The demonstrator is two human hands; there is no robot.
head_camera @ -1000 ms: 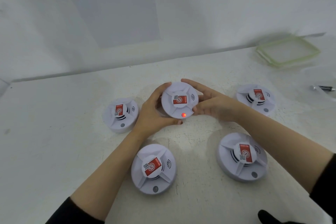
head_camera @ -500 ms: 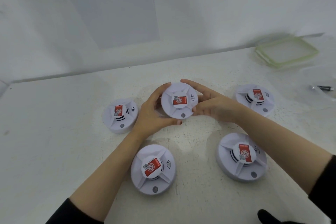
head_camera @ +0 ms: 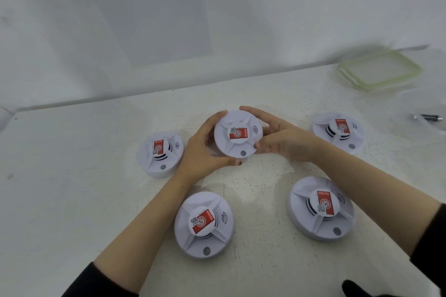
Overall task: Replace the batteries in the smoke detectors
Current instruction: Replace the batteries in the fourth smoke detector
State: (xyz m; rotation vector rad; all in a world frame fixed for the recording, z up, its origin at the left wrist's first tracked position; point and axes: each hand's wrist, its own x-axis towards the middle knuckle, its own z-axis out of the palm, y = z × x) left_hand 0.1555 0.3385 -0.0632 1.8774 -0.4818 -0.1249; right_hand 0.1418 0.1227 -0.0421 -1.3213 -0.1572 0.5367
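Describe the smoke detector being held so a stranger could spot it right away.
On the white table, five round smoke detectors form a ring. The held detector is at the ring's far middle. It alone is gripped between the left hand and right hand.

**What the person is wearing**

The person is wearing a black top. The left sleeve (head_camera: 101, 281) is ending high on the forearm, near the elbow, and the right sleeve (head_camera: 432, 236) is ending likewise at the frame's edge. The left hand (head_camera: 205, 149) and right hand (head_camera: 282, 142) are showing bare.
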